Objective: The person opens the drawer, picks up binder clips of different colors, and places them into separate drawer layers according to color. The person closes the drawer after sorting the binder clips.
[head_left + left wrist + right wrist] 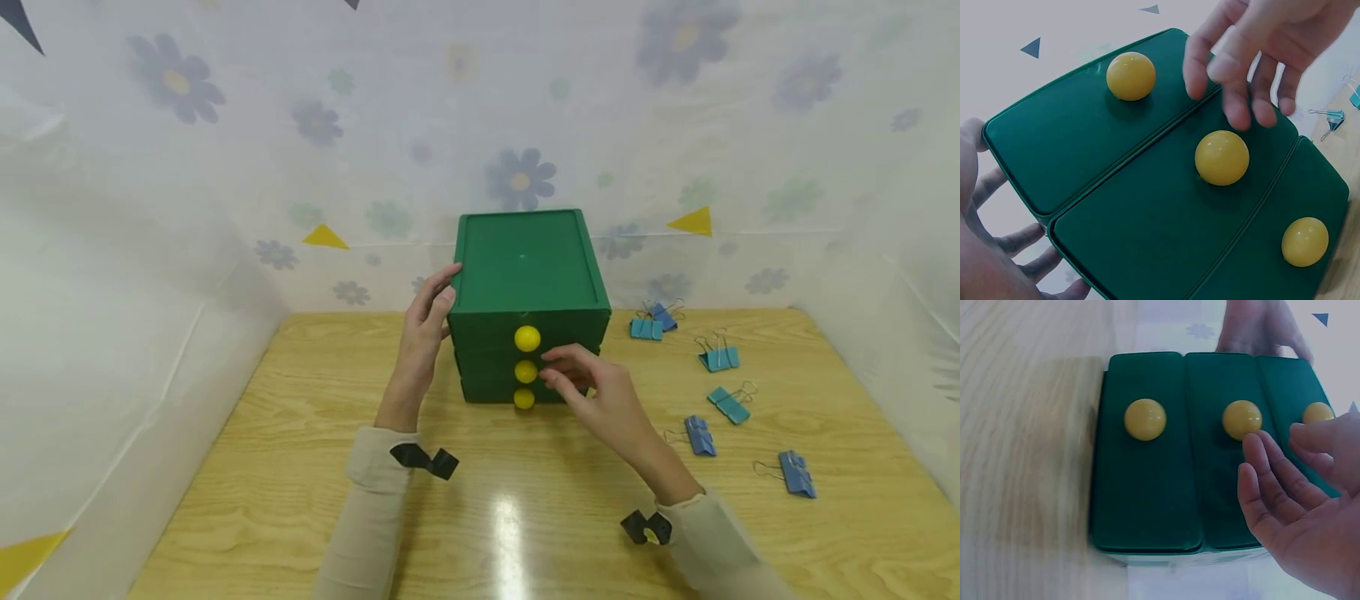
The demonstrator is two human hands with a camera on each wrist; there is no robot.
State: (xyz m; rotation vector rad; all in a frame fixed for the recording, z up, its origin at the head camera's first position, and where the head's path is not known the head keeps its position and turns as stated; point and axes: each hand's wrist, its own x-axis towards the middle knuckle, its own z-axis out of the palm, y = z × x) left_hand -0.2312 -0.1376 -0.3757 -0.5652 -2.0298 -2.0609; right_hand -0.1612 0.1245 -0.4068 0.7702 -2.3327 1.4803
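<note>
A green box with three stacked drawers (487, 333) stands on the table, each drawer front bearing a round yellow knob. All three drawers look closed. My left hand (422, 337) rests against the box's left side, fingers spread along it, as the left wrist view also shows (985, 231). My right hand (600, 400) hovers just right of the middle knob (526, 372), its fingers loosely bent and holding nothing. In the right wrist view the fingertips of the right hand (1310, 500) lie close to the middle knob (1242, 420); whether they touch it I cannot tell.
Several blue and teal binder clips lie on the table right of the box, among them a teal one (719, 358) and a blue one (797, 474). Flower-patterned sheeting (390, 150) surrounds the table (300, 467) at the back and sides.
</note>
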